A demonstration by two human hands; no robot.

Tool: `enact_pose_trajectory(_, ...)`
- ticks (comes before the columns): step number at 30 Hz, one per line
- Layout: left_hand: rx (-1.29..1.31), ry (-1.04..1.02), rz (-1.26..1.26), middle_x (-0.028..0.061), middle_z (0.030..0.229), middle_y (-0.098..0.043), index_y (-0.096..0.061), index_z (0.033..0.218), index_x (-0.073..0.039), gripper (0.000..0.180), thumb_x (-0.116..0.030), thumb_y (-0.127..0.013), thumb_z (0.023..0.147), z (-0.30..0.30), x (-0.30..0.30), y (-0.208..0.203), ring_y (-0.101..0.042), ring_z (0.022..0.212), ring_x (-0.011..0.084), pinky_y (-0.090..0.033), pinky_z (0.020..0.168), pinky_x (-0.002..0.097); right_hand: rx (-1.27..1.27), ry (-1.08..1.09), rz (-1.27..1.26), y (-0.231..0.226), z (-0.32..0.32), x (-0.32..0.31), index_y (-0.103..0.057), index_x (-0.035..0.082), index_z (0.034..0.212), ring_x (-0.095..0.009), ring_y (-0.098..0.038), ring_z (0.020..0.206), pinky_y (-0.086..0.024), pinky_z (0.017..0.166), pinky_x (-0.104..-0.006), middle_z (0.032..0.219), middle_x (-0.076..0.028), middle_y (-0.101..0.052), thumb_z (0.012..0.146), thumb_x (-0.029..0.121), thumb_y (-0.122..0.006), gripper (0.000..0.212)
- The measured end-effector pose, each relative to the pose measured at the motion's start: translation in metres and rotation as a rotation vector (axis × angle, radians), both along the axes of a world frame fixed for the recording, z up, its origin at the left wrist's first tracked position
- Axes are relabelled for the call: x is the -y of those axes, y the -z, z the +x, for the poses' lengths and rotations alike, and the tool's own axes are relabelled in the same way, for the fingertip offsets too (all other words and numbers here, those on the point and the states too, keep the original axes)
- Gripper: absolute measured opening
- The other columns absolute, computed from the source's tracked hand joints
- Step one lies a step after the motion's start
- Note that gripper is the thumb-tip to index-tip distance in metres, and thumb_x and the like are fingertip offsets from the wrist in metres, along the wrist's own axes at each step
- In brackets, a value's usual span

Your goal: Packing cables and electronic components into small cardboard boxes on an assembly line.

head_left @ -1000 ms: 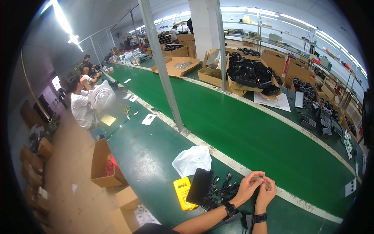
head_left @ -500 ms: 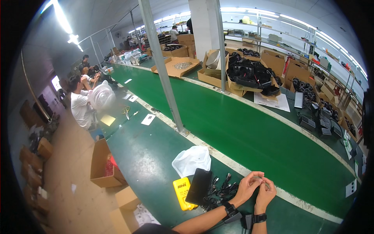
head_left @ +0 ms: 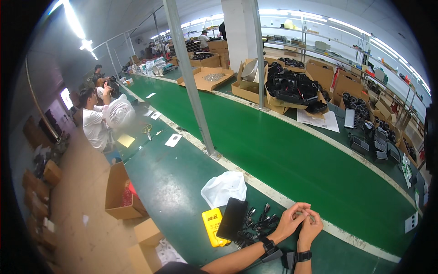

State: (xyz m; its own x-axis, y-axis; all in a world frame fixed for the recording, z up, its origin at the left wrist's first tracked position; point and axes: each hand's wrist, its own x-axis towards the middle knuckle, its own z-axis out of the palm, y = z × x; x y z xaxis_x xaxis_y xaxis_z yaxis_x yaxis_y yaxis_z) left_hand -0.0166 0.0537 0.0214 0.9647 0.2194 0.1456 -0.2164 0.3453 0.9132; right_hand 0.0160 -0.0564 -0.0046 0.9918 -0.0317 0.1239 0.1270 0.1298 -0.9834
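My left hand (head_left: pixel 290 222) and my right hand (head_left: pixel 310 229) meet above the inner edge of the green table (head_left: pixel 169 182), fingertips pressed together. Whatever sits between the fingers is too small to make out. Black straps circle both wrists, with dark boxy pieces at them. Just left of my left hand lies a bundle of black cables (head_left: pixel 262 221) with plugs. Beside the cables rests a black phone-like slab (head_left: pixel 233 218), partly over a yellow case (head_left: pixel 212 226). Behind these is a crumpled white plastic bag (head_left: pixel 224 188).
A green conveyor belt (head_left: pixel 273 155) runs past the table, with a metal post (head_left: pixel 194 86) at its edge. Cardboard boxes (head_left: pixel 119 194) stand on the floor at left. Farther along are scissors (head_left: pixel 147 131), a white fan (head_left: pixel 119 113) and a seated person (head_left: pixel 93 121). Black parts (head_left: pixel 294 84) heap across the belt.
My hands stay together in nearly the same spot, with slight finger movement. The seated person at far left has shifted their head and arm.
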Motion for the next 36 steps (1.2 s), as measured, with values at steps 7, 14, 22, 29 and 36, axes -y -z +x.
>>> enact_pose_trajectory(7, 0.027, -0.01, 0.049, 0.007, 0.119, -0.068, -0.063, 0.135, 0.001, 0.032, -0.013, -0.065, 0.107, 0.001, 0.0, 0.001, -0.065, 0.103, 0.0097, -0.055, 0.086, 0.0251, 0.041, -0.004, 0.031, -0.003, -0.001, -0.004, -0.071, -0.008, 0.106, -0.013, -0.071, 0.089, -0.058, 0.074, -0.0246, 0.112, -0.009, -0.07, 0.097, -0.009, -0.065, 0.011)
enact_pose_trajectory(14, 0.044, -0.011, 0.071, 0.0058, 0.119, -0.066, -0.063, 0.136, 0.001, 0.033, -0.012, -0.065, 0.106, 0.0, 0.001, -0.001, -0.064, 0.101, 0.009, -0.054, 0.086, 0.025, 0.055, -0.001, 0.031, -0.008, -0.004, -0.006, -0.071, -0.008, 0.106, -0.014, -0.071, 0.089, -0.058, 0.074, -0.0245, 0.11, -0.009, -0.07, 0.097, -0.01, -0.065, 0.011)
enact_pose_trajectory(22, 0.046, -0.002, 0.067, 0.0051, 0.117, -0.064, -0.062, 0.136, 0.001, 0.033, -0.011, -0.065, 0.105, -0.001, 0.002, -0.003, -0.064, 0.098, 0.0081, -0.053, 0.084, 0.0244, 0.109, 0.002, 0.024, 0.0, 0.0, -0.006, -0.07, -0.008, 0.106, -0.014, -0.071, 0.088, -0.057, 0.073, -0.0245, 0.11, -0.009, -0.069, 0.097, -0.01, -0.063, 0.011)
enact_pose_trajectory(29, 0.045, -0.006, 0.084, 0.0046, 0.116, -0.062, -0.063, 0.135, 0.001, 0.033, -0.01, -0.066, 0.104, -0.001, 0.002, -0.002, -0.062, 0.101, 0.0081, -0.054, 0.083, 0.0246, 0.084, -0.006, 0.034, -0.001, 0.0, -0.006, -0.07, -0.007, 0.105, -0.011, -0.069, 0.083, -0.054, 0.069, -0.0228, 0.109, -0.009, -0.07, 0.098, -0.009, -0.064, 0.01)
enact_pose_trajectory(36, 0.047, -0.013, 0.092, 0.0045, 0.117, -0.062, -0.063, 0.135, 0.0, 0.033, -0.01, -0.066, 0.104, -0.001, 0.002, -0.002, -0.062, 0.101, 0.0081, -0.054, 0.085, 0.0251, 0.071, -0.002, 0.02, -0.001, -0.001, -0.005, -0.071, -0.006, 0.104, -0.007, -0.066, 0.076, -0.05, 0.064, -0.021, 0.108, -0.008, -0.07, 0.098, -0.008, -0.064, 0.009)
